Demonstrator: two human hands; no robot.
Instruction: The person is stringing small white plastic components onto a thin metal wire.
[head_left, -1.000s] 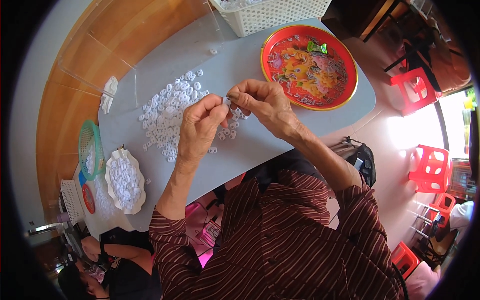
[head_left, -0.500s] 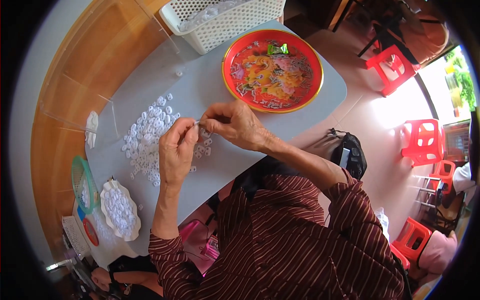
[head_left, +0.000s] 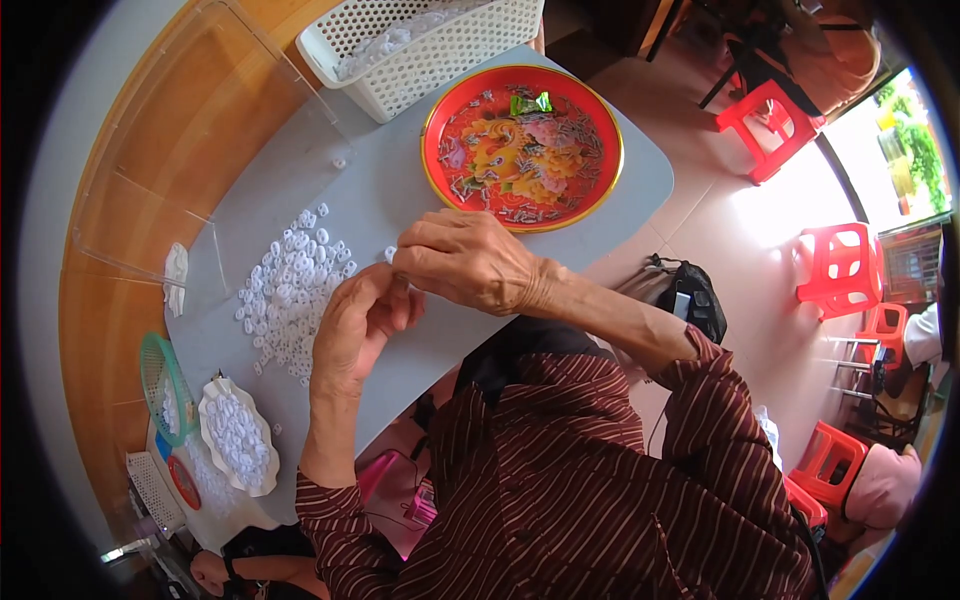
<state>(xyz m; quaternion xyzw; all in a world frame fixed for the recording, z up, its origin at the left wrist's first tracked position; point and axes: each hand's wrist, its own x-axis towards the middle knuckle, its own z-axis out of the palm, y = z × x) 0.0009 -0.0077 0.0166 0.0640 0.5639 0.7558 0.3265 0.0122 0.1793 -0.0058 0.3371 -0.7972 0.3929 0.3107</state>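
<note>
My left hand (head_left: 350, 325) is closed above the near part of the grey table, its thumb and fingers curled inward. Its fingertips meet those of my right hand (head_left: 475, 262), which is closed in a pinch from the right. Whatever sits between the fingers is mostly hidden. A small white plastic piece (head_left: 390, 253) shows right beside the fingertips; I cannot tell if it is held or lies behind them. Left of my hands spreads a pile of small white plastic pieces (head_left: 290, 290) with holes. Beyond my right hand stands a round red tray (head_left: 432, 150) holding many small thin metallic bits.
A green wrapper (head_left: 530, 104) lies in the tray. A white perforated basket (head_left: 400, 85) stands at the back. At left are a clear plastic panel (head_left: 150, 200), a crumpled tissue (head_left: 176, 278), a scalloped white dish (head_left: 262, 485) of white pieces and a green basket (head_left: 158, 375). Another person's arm (head_left: 275, 568) shows lower left.
The view has shifted slightly. My right hand has turned over, its back now facing up, and covers the fingertips. My left fingers have curled further under it, and the white piece pinched there earlier is less visible.
</note>
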